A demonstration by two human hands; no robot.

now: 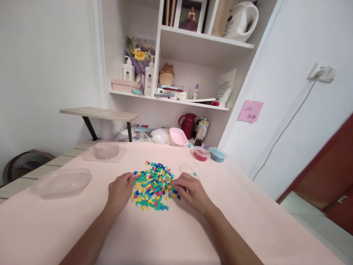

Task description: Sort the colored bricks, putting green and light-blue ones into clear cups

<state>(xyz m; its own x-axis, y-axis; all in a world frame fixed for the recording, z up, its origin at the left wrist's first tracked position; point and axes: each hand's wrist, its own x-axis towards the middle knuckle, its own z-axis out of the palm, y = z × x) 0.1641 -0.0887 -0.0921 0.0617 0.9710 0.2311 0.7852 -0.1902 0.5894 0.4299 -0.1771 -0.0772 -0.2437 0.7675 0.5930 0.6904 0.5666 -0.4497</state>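
A loose pile of small building bricks (pixel 153 186) in blue, green, yellow, white and red lies spread on the pink tabletop. My left hand (pixel 120 189) rests at the pile's left edge, its fingers curled together; anything between the fingertips is hidden. On the opposite side, my right hand (pixel 191 191) reaches into the bricks with thumb and index finger drawn close in a pinch. Whether a brick sits in that pinch is too small to tell. Just beyond the right hand stands a clear shallow dish (pixel 190 168) with a green brick in it.
Clear plastic containers (pixel 106 150) and a clear lid (pixel 62 182) are at the left. Tubs of red pieces (pixel 201 154) and blue pieces (pixel 217 155) stand at the back right. Behind are a pink basket (pixel 178 137), a red jug (pixel 188 125) and a small raised shelf (pixel 99 113).
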